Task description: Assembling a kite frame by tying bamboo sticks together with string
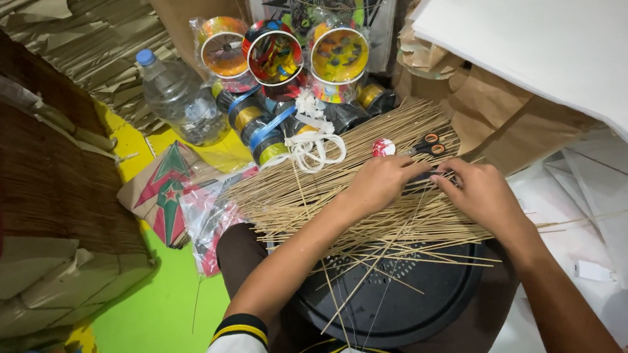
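Dozens of thin bamboo sticks [342,193] lie in a loose fan under both hands, their near ends spread over a round black tray [394,298] on the person's lap. The left hand [380,182] rests palm down on the pile with its fingers curled, and the right hand [478,194] lies just beside it, fingertips meeting the left's over something dark that I cannot make out; whether either hand has pinched a single stick cannot be told. The sticks look very light, stiff along their length yet easy to snap if bent, and smooth enough to slide over one another, so a stick is best taken with thumb and forefinger near its middle or slightly toward one end, lifted straight out along its length. Just beyond the fingertips lie scissors [429,144] with orange handles and a small red and white ball [383,147]. Farther off to the left sit a coil of white string [316,149], taped spools [259,126] and a clear plastic bottle [181,99]. Folded white sheets [562,46] lie beyond the right hand.
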